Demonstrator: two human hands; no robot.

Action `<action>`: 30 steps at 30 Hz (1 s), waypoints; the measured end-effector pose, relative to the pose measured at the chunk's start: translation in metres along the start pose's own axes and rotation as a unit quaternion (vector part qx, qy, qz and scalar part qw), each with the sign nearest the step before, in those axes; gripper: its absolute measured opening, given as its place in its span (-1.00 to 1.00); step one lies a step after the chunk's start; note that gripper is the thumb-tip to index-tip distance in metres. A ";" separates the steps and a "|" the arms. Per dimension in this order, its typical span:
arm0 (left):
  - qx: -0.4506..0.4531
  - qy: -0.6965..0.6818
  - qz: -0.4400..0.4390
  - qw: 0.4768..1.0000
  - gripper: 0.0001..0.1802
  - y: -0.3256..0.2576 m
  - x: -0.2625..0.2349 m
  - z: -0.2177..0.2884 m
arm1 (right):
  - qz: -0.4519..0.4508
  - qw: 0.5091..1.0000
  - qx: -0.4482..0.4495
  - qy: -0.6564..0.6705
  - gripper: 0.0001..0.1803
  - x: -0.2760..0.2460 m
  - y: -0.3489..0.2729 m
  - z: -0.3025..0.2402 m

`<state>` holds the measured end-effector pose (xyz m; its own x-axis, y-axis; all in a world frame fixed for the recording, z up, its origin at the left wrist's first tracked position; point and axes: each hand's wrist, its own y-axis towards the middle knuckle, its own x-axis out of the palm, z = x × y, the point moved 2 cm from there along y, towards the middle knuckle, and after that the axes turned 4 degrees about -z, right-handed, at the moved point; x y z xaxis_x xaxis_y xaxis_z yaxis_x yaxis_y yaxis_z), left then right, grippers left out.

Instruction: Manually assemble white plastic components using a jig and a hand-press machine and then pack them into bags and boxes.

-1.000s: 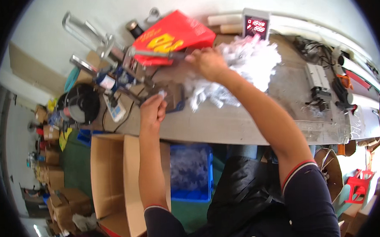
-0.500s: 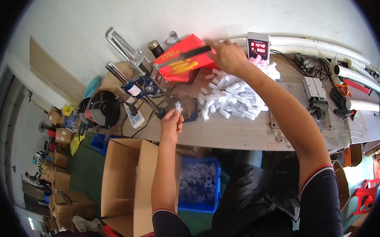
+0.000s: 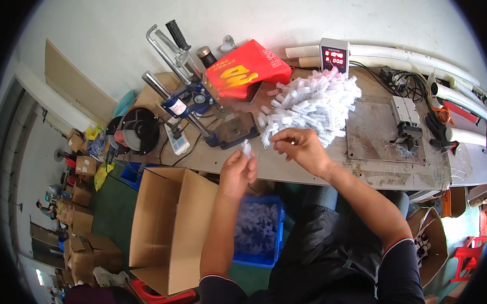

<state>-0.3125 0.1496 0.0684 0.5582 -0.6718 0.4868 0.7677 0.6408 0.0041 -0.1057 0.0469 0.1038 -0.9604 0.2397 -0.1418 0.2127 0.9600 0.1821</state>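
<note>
My left hand [image 3: 237, 173] pinches a small white ribbed, bristly piece [image 3: 246, 148] upright between thumb and fingers, in front of the table's near edge. Just right of it, my right hand [image 3: 306, 153] is closed, thumb and forefinger together; a tiny white spot shows at the fingers, too small to name. Beyond both hands lies a heap of similar white ribbed pieces [image 3: 312, 105]. To the left of the heap stands a blue hand press [image 3: 190, 102], its black-gripped lever [image 3: 178, 35] raised. Nothing that I can make out sits on the press base [image 3: 234, 129].
A red box [image 3: 251, 70] and a digital counter [image 3: 335, 55] stand behind the heap. Right of it, a metal plate carries a fixture [image 3: 406, 117]. Below the table are an open cardboard box [image 3: 195, 225] and a blue crate [image 3: 277, 243] of white pieces.
My right hand has let go of the press lever and come down beside my left. The lever has swung up. My left hand has drawn the white piece away from the press.
</note>
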 end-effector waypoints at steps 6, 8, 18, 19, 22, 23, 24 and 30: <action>-0.057 0.002 -0.036 0.998 -0.78 -0.009 0.034 -0.022 | -0.123 0.983 -0.026 0.135 -0.73 0.007 -0.013 0.002; -0.101 0.015 -0.045 0.994 -0.73 -0.016 0.051 -0.018 | -0.128 0.977 -0.062 0.161 -0.76 0.004 -0.017 0.011; -0.136 -0.014 -0.132 0.982 -0.70 -0.047 0.049 -0.068 | -0.162 0.983 0.005 0.086 -0.89 0.002 -0.059 0.022; -0.126 -0.014 -0.123 0.984 -0.70 -0.053 0.046 -0.069 | -0.163 0.982 0.018 0.094 -0.87 0.008 -0.061 0.026; -0.117 -0.013 -0.116 0.986 -0.70 -0.068 0.042 -0.071 | -0.166 0.981 0.027 0.095 -0.83 0.024 -0.068 0.037; -0.111 -0.011 -0.124 0.986 -0.69 -0.073 0.042 -0.071 | -0.159 0.981 0.032 0.103 -0.80 0.028 -0.071 0.038; -0.106 -0.009 -0.134 0.985 -0.69 -0.076 0.043 -0.070 | -0.149 0.982 0.037 0.110 -0.78 0.032 -0.073 0.039; -0.112 0.033 -0.101 0.988 -0.72 -0.102 0.022 -0.075 | -0.172 0.973 0.087 0.127 -0.76 0.057 -0.086 0.049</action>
<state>-0.3551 0.0411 0.0134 0.4003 -0.8051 0.4376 0.9118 0.3977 -0.1025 -0.1698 -0.0152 0.0322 -0.9888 -0.1231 0.0842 -0.1239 0.9923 -0.0050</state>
